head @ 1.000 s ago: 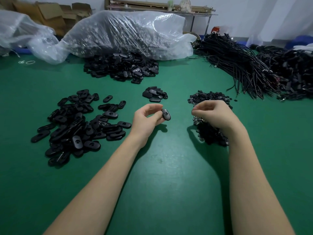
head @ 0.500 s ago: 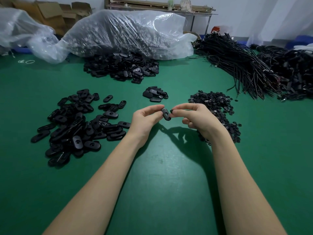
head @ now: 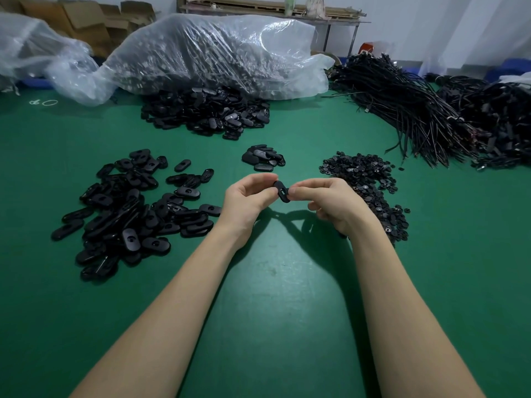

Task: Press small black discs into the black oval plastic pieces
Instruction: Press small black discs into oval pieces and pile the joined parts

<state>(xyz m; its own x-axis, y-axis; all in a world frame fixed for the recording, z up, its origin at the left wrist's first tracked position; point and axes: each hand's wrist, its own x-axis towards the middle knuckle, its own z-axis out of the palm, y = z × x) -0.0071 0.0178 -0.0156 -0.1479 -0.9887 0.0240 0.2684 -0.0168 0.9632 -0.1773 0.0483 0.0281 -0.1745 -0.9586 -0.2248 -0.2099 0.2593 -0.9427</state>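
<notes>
Left hand (head: 247, 201) pinches an oval piece (head: 281, 191) above mid-tabletop; right hand (head: 326, 201) presses a hidden disc in. Seating likely needs square, centred pressure.

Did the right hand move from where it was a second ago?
Yes. The right hand left the pile of small discs and went leftward to the oval piece held by the left hand.

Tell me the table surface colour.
Green, a plain mat, clearest in the head view.
</notes>
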